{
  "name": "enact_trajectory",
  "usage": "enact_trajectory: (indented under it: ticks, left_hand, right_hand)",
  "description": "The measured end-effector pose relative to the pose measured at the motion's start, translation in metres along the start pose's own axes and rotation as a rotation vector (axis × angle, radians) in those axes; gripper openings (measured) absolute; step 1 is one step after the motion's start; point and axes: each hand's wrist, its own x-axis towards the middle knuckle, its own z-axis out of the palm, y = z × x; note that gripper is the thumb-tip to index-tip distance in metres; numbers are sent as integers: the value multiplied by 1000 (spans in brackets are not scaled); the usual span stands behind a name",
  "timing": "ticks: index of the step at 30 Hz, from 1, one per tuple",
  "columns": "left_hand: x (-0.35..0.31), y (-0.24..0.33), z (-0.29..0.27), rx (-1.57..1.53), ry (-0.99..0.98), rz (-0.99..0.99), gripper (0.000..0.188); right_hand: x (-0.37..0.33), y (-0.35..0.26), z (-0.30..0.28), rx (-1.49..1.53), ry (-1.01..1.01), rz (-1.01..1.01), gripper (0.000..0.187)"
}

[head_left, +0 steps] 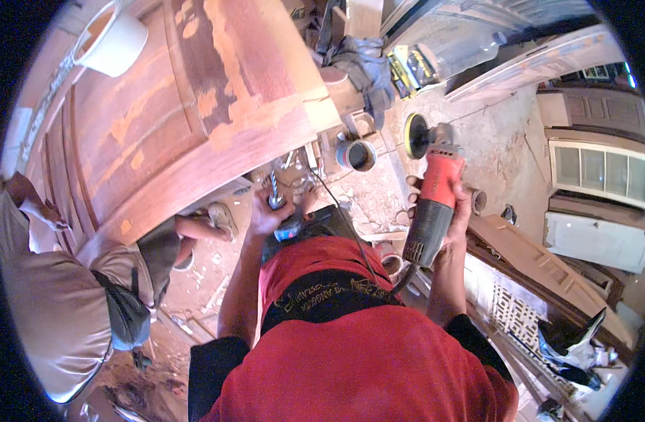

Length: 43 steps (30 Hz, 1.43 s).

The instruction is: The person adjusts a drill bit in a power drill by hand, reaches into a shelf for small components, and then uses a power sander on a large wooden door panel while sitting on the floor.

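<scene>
In my right hand [457, 214] is a red and black angle grinder [438, 197], held upright with my fingers wrapped round its body. A round yellow-edged sanding pad [414, 136] sits on its head, facing left, apart from the wood. Its cord [405, 280] runs from the lower end toward my waist. My left hand [267, 215] is closed on a slim silver rod-like piece [275, 188]; what kind it is I cannot make out. A blue item [289, 231] shows just below that hand. Ahead on the left lies a reddish panelled wooden door [150, 119] with orange patches.
A white bucket [118, 46] stands on the door's far left. Another person [55, 295] is close on my left. A can [356, 155] sits on the dusty floor ahead. More wooden panels [547, 264] lean at right, near a white window frame [600, 171].
</scene>
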Motion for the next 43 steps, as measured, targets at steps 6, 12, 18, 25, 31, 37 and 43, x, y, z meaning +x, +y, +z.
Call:
enact_trajectory:
  ticks: [6, 12, 18, 25, 31, 37, 43]
  left_hand:
    - [-32, 21, 0, -33, 274, 41, 12]
    - [-57, 36, -4, -7, 413, 1, 8]
    - [-91, 20, -9, 1, 563, -22, 4]
    - [-129, 20, 0, -14, 599, 61, 9]
    - [-150, 6, -4, 48, 652, -32, 15]
    - [-168, 3, -9, -13, 674, -10, 14]
    - [-184, -8, -11, -35, 671, -34, 14]
  right_hand:
    - [2, 12, -23, -7, -122, -54, 93]
    - [44, 22, -40, -312, -150, -62, 72]
    - [163, 29, -39, -1268, -122, -762, 101]
    - [249, 71, -25, -1715, 129, -644, 98]
    - [264, 86, -34, -1879, 238, -749, 97]
    - [266, 96, -29, -2024, 313, -597, 82]
    - [257, 100, -26, -1991, 313, -657, 96]
